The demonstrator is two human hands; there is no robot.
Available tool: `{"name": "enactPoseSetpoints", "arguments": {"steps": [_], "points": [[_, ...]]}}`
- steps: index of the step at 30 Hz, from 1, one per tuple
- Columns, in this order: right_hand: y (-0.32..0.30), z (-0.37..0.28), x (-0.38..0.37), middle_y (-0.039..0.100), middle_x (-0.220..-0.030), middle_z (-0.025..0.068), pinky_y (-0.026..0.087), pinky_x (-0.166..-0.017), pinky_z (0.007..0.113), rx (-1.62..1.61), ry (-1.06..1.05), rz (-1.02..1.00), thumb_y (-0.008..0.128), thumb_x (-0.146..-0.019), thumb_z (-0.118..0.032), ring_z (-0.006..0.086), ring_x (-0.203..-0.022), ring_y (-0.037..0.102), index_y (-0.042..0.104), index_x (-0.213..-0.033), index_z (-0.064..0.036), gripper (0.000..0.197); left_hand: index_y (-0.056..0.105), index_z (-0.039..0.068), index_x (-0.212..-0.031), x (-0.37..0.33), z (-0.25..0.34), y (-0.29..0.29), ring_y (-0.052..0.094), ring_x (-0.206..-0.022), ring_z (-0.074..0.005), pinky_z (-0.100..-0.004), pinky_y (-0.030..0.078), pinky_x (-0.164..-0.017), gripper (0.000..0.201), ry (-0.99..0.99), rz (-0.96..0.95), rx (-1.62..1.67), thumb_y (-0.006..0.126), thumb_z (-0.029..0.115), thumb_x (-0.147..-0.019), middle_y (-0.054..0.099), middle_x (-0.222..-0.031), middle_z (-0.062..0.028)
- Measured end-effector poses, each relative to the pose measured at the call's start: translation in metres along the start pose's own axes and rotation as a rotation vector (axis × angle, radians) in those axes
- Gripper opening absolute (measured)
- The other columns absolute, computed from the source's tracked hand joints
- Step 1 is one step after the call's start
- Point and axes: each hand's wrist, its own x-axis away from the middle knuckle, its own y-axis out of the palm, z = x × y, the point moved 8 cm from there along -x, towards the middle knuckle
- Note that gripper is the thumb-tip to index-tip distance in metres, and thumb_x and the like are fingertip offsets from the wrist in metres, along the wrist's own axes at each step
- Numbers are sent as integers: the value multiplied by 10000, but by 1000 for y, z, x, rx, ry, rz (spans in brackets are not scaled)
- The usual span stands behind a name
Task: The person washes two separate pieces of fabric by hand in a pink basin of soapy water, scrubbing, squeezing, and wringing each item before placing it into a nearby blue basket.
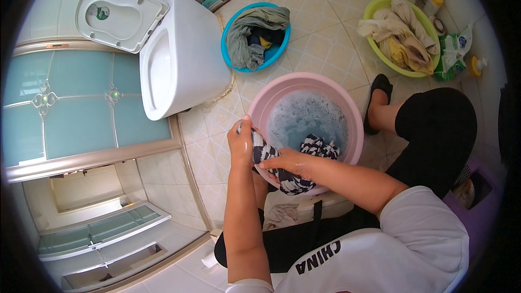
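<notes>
A black-and-white patterned cloth [293, 183] is stretched between my two hands over the near left rim of a pink basin [354, 125]. My left hand [242, 140] is closed round one end of it, outside the rim. Lower down, my right hand [287, 164] grips the same cloth, with the thumb lying over it. Part of the cloth trails into the basin, where a bunched portion rests in the bluish, soapy water [306, 116]. White foam covers much of the water's surface. What kind of garment the cloth is, I cannot tell.
Beyond the pink basin stands a blue basin [225, 49] with grey-green and dark clothes. A yellow-green basin [374, 54] of pale clothes is at the far right, beside bottles and a green-white packet [453, 51]. A white toilet [190, 59] stands at left; a purple container [483, 206] is at right.
</notes>
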Motion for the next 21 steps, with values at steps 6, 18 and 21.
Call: {"name": "enactPoseSetpoints", "arguments": {"steps": [6, 18, 21], "points": [[-2, 12, 0, 555, -612, 56, 382, -491, 251, 73, -91, 125, 617, -757, -189, 135, -522, 501, 575, -693, -28, 178, 593, -40, -736, 1, 4, 5, 547, -541, -289, -368, 431, -574, 324, 293, 140, -694, 527, 260, -840, 582, -620, -187], [-12, 35, 0, 626, -882, 145, 440, -674, 308, 380, -37, 291, 566, -792, -168, 199, -795, 590, 581, -946, 46, 264, 582, 22, -820, 26, -10, 49, 586, -727, -400, -457, 463, -638, 267, 288, 97, -1286, 501, 275, -849, 599, -721, -229], [-22, 52, -25, 611, -996, 158, 441, -753, 330, 573, -217, 228, 518, -825, -186, 247, -907, 583, 562, -1032, -12, 274, 566, 35, -803, 27, -16, 61, 591, -719, -388, -461, 468, -635, 258, 332, 49, -1371, 489, 276, -855, 606, -723, -205]]}}
